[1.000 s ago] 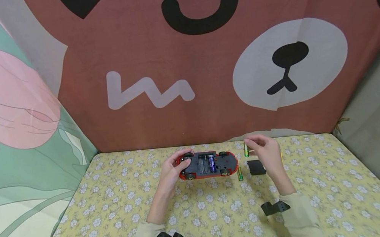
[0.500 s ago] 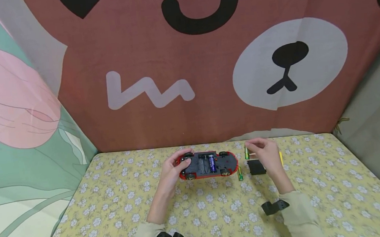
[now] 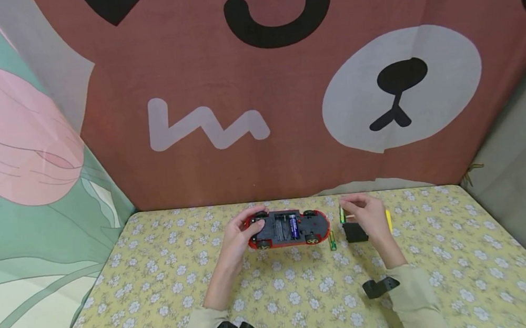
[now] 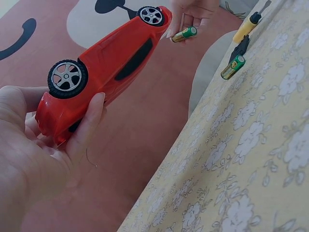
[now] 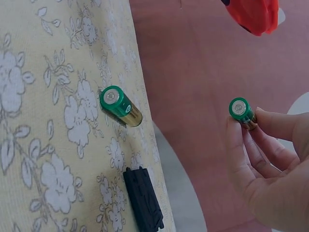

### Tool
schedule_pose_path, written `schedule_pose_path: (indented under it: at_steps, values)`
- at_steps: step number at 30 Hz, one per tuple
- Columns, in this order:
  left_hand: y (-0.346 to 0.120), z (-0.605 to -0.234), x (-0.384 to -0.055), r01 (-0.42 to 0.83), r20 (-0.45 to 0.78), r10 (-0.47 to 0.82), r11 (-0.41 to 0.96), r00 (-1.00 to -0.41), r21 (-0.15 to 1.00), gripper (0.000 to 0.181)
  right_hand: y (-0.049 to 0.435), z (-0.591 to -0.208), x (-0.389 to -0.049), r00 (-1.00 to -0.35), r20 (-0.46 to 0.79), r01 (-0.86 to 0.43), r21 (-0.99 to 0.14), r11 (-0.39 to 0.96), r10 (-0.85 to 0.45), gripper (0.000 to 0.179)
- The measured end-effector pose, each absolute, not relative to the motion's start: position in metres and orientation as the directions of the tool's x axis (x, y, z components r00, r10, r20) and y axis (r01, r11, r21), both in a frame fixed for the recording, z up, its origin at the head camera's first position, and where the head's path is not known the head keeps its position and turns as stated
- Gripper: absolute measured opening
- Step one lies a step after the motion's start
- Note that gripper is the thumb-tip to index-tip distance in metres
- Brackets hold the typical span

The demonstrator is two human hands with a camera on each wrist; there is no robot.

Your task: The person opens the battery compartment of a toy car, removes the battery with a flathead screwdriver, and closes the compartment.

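The left hand grips the toy car; to its right, the right hand pinches a battery, likely rigid and slick, best held mid-length.

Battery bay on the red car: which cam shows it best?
Head view: the battery bay faces it, one purple battery inside. Left wrist: none of the bay, just the red car side-on with two wheels. Right wrist: no bay, only the car's red end.

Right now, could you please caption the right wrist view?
Right hand pinching a green-gold cylindrical battery; second battery lying near a black rectangular part.
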State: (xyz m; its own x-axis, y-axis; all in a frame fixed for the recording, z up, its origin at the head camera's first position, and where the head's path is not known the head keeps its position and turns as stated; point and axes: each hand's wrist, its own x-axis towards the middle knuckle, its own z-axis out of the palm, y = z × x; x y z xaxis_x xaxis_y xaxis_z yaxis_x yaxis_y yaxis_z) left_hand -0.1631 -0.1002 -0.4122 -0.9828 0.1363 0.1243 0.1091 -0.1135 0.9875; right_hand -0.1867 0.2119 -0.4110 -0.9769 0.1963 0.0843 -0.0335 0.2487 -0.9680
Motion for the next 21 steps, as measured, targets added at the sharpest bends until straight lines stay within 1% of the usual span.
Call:
schedule_pose_path:
  at_steps: [6,14,21]
  values:
    - [-0.100,-0.412,-0.163,0.114,0.129,0.140,-0.113,-0.982,0.987,0.037,0.213,-0.414,-0.189,-0.978,0.074,-0.025,-0.970,0.241,0.194,0.033]
    - [-0.100,-0.412,-0.164,0.118,0.135,0.144,-0.116,-0.980,0.986,0.038,0.214,-0.420,-0.190,-0.975,0.080,-0.021,-0.962,0.272,0.207,0.027]
    - [-0.100,-0.412,-0.163,0.118,0.133,0.142,-0.110,-0.981,0.987,0.039,0.215,-0.422,-0.190,-0.978,0.069,-0.014,-0.962,0.272,0.197,0.030]
